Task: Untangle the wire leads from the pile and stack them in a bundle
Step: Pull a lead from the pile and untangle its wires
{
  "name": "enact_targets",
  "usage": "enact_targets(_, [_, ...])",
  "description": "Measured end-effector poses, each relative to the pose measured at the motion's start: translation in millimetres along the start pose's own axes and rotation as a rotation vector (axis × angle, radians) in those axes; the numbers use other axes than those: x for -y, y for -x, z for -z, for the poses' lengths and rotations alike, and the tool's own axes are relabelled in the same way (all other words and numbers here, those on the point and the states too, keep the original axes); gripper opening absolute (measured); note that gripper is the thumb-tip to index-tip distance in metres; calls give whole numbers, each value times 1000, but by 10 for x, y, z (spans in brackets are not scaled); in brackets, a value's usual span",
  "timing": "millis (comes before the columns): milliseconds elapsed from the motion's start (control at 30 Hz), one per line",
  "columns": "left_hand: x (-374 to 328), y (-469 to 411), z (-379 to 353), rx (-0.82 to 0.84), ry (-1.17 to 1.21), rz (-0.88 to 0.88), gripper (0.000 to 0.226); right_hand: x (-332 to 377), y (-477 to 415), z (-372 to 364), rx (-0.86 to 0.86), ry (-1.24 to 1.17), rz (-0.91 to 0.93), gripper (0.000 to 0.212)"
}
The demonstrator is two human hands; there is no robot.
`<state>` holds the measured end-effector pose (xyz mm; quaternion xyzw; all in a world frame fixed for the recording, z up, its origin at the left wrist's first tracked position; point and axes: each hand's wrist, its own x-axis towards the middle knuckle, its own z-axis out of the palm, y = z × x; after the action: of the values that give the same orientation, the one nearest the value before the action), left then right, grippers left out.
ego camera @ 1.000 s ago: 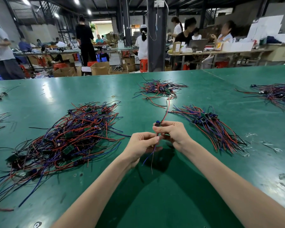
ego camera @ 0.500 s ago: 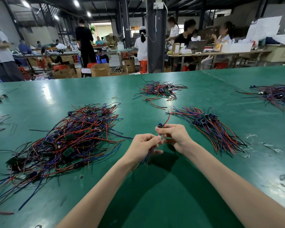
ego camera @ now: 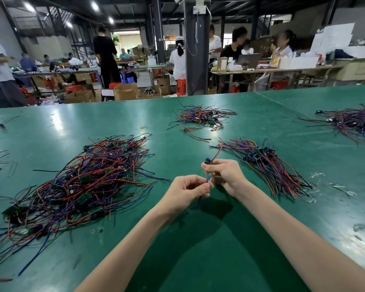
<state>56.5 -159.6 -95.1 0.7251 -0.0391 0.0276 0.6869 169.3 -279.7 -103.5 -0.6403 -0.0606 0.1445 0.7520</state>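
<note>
Big green surface [ego camera: 240, 239], wide and shiny, under everything. On its left side, a big messy pile [ego camera: 86, 180] of red, blue and black wires, all mixed up, with little green boards in it. On the right side, near the hands, a neat bundle [ego camera: 268, 165] of wires, all lying the same way, dark plugs together near the far end. Far off at the right edge, another wire heap [ego camera: 350, 123]. Farther back in the middle, a small heap [ego camera: 200, 118].

In the middle, between pile and bundle, two bare hands held up close together. Left hand [ego camera: 185, 190] with fingers curled, pinching the low part of one wire lead [ego camera: 207, 178]. Right hand [ego camera: 226, 173] with fingers curled too, pinching the same lead higher up. At the top of the right hand, a tiny dark plug [ego camera: 207, 161], with a red wire curving up and away toward the bundle.
</note>
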Motion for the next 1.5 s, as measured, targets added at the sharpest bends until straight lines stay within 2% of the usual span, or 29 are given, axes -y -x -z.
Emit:
enact_targets(100, [-41,-4,6,-8,-17,11,20,-9,4,4,1,25,4,10])
enact_targets(267, [-57,16,-22,7,-65,-91,16,8,-17,6,-12,-5,4,12])
enact_targets(433, [-88,17,-2,16,-49,-43,21,-8,-37,40,-12,-5,11,12])
enact_targets(633, [-91,40,-30,11,-100,-130,17,-16,-81,82,-13,-41,29,12])
enact_targets(767, [-128,23,-24,25,-100,-102,21,-45,-98,88,-10,-36,37,12])
enact_targets(967, [-135,21,12,84,-21,56,25,-62,-127,101,-26,-59,57,14])
enact_targets(1167, [-146,18,90,124,-103,401,23,-42,-122,111,-32,-71,54,12])
enact_targets(1300, [-178,-14,148,102,-113,554,24,-5,-78,81,-23,-118,39,12])
enact_targets(1500, [-151,-51,187,95,-36,709,44,159,-2,-30,15,-171,85,9])
